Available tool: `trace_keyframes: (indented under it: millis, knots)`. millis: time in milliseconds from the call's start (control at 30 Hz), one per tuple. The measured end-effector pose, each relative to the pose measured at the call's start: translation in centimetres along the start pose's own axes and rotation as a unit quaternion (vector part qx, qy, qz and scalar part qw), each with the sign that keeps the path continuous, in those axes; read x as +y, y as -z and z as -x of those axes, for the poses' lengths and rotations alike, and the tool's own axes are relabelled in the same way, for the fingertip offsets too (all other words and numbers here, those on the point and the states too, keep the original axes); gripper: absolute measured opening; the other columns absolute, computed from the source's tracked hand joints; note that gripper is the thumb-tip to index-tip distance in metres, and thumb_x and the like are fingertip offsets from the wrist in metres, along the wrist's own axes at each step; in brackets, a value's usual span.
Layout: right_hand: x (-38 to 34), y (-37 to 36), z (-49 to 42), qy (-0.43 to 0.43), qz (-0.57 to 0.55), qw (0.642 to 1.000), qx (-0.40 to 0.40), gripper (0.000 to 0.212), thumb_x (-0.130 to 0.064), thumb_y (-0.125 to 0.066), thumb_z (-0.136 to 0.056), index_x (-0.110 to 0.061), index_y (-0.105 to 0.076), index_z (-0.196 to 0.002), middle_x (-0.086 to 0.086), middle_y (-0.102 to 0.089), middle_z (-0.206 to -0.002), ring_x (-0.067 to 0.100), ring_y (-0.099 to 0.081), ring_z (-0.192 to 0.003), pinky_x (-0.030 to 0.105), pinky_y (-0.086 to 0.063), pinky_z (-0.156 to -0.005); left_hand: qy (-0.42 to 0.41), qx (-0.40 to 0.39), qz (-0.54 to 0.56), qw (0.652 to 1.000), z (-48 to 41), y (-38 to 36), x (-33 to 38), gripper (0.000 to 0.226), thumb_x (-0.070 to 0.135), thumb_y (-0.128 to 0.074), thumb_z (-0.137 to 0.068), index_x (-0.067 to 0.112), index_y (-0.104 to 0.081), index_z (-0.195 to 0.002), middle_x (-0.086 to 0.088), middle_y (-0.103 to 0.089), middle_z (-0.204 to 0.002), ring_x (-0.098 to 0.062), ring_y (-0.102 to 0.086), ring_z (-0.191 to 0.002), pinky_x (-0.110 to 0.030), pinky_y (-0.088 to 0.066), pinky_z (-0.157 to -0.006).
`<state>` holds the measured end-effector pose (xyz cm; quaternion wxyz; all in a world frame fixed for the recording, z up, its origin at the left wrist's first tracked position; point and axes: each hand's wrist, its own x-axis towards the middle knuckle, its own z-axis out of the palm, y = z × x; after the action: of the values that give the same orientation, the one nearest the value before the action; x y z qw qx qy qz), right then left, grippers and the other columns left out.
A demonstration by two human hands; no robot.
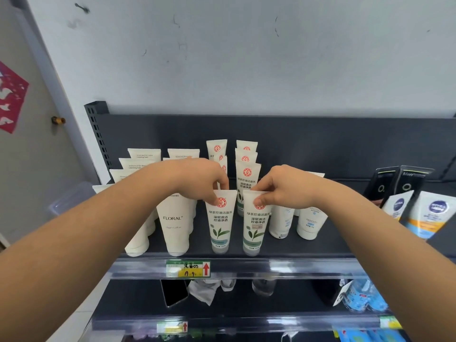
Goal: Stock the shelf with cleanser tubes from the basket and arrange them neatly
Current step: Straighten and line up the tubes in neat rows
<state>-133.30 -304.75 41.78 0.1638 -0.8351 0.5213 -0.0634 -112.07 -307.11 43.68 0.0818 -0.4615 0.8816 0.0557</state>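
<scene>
**Lower shelf (246, 307), nearest.** It carries a dark phone (174, 292) lying flat, a crumpled white wrapper (202, 291) just right of it, and blue packs (365, 298) at the right end.

**Price rail (283, 267).** A clear strip runs along the front edge of the upper shelf (291, 248). It bears a green-and-yellow label (188, 269) with a red arrow pointing up.

**Front row, upper shelf.** Two green-tea cleanser tubes stand cap-down, side by side with a narrow gap between them.
- The left hand (209, 180) pinches the crimped top edge of the left front tube (220, 220) between thumb and fingers.
- The right hand (278, 188) pinches the top edge of the right front tube (254, 223) in the same way.

Both tubes are upright and their caps are close to the shelf's front edge.

**Neighbours.**
- A white FLORAL tube (176, 223) stands just left of the pair, with more white tubes to its left.
- Two short white tubes (308, 223) stand to the right.
- Nivea tubes (427, 213) lean at the far right, with black tubes (394, 183) behind them.

**Far rows.** Behind the hands, further red-seal tubes (246, 154) stand in two files, one behind each front tube. They reach back toward the dark back panel (320, 144). A pale wall (246, 58) rises above the panel.
</scene>
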Motion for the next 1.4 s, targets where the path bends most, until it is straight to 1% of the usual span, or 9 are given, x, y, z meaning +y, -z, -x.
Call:
trace_keyframes:
  millis: [200,333,467,600,800,933,1067,1133,1400]
  knots:
    - [-0.1,0.2,0.2,0.004,0.027,0.999,-0.030,0.025,-0.040,-0.062,-0.092,-0.027,-0.072,-0.111,-0.012,-0.071,-0.103,0.007,-0.064,-0.095,0.030,-0.052,-0.086,0.001,-0.015,0.003,1.000,-0.3,-0.2,0.0,0.015,0.038,-0.065,-0.088,0.035,-0.055,-0.099,0.016,-0.057,-0.095,-0.004,-0.054,-0.080,-0.018,-0.039,-0.064]
    - [-0.2,2.1,0.1,0.014,0.000,1.000,0.010,0.036,-0.050,-0.059,-0.090,-0.031,-0.068,-0.119,-0.019,-0.067,-0.114,-0.002,-0.060,-0.105,0.020,-0.046,-0.092,0.015,-0.037,0.045,0.998,0.0,1.3,-0.1,0.032,0.055,-0.059,-0.087,0.032,-0.062,-0.109,0.017,-0.062,-0.101,-0.004,-0.058,-0.091,-0.025,-0.047,-0.081]
    - [0.6,3.5,-2.1,-0.012,-0.002,0.989,0.147,0.028,-0.039,-0.059,-0.094,-0.026,-0.067,-0.117,-0.011,-0.067,-0.116,0.005,-0.060,-0.103,0.021,-0.045,-0.086,0.043,0.084,0.035,0.995,-1.7,2.9,-1.1,0.028,0.052,-0.058,-0.089,0.031,-0.065,-0.106,0.016,-0.061,-0.097,-0.009,-0.057,-0.096,-0.036,-0.045,-0.092]
    - [1.4,2.6,-5.0,-0.077,0.069,0.988,0.118,0.041,-0.039,-0.062,-0.092,-0.017,-0.061,-0.126,-0.001,-0.065,-0.121,0.015,-0.061,-0.105,0.024,-0.046,-0.085,0.128,0.130,-0.055,0.982,-5.2,2.2,-2.0,0.033,0.053,-0.062,-0.086,0.023,-0.066,-0.100,0.007,-0.065,-0.098,-0.017,-0.056,-0.094,-0.044,-0.033,-0.093]
    - [3.0,0.5,-7.0,-0.091,0.081,0.991,0.061,0.023,-0.032,-0.061,-0.094,-0.013,-0.063,-0.082,-0.005,-0.062,-0.083,0.014,-0.059,-0.073,0.028,-0.044,-0.066,0.138,0.074,-0.079,0.985,-7.9,0.8,-2.2,0.031,0.044,-0.061,-0.090,0.017,-0.056,-0.077,0.004,-0.051,-0.071,-0.018,-0.050,-0.076,-0.041,-0.032,-0.089]
    - [3.2,1.0,-5.8,-0.074,0.082,0.993,0.041,0.013,-0.028,-0.060,-0.095,-0.016,-0.066,-0.091,-0.014,-0.057,-0.081,0.006,-0.056,-0.072,0.019,-0.037,-0.058,0.105,0.049,-0.064,0.991,-7.4,1.3,-2.4,0.033,0.040,-0.066,-0.088,0.020,-0.048,-0.068,0.005,-0.049,-0.069,-0.015,-0.045,-0.068,-0.038,-0.031,-0.085]
    - [3.0,1.2,-4.9,-0.061,0.098,0.993,0.019,0.021,-0.028,-0.057,-0.096,-0.012,-0.070,-0.100,-0.012,-0.061,-0.080,0.007,-0.055,-0.073,0.033,-0.042,-0.101,0.058,0.029,-0.070,0.995,-6.4,1.2,-2.4,0.034,0.042,-0.066,-0.087,0.019,-0.049,-0.069,0.003,-0.049,-0.071,-0.015,-0.043,-0.067,-0.035,-0.029,-0.082]
    - [2.9,1.2,-4.6,-0.053,0.128,0.990,0.013,0.026,-0.029,-0.055,-0.097,-0.008,-0.070,-0.096,-0.006,-0.057,-0.071,0.008,-0.053,-0.070,0.042,-0.009,-0.120,0.041,0.020,-0.065,0.997,-5.7,1.3,-2.2,0.029,0.043,-0.067,-0.087,0.024,-0.051,-0.071,0.005,-0.053,-0.073,-0.016,-0.047,-0.073,-0.035,-0.029,-0.081]
    - [2.4,1.1,-3.5,-0.055,0.134,0.989,0.016,0.033,-0.028,-0.050,-0.100,-0.001,-0.069,-0.099,0.003,-0.055,-0.071,0.017,-0.060,-0.079,0.041,0.004,-0.121,0.012,-0.012,-0.031,0.999,-4.4,1.2,-1.9,0.026,0.034,-0.069,-0.087,0.033,-0.050,-0.069,0.015,-0.054,-0.076,-0.011,-0.053,-0.075,-0.020,-0.032,-0.058]
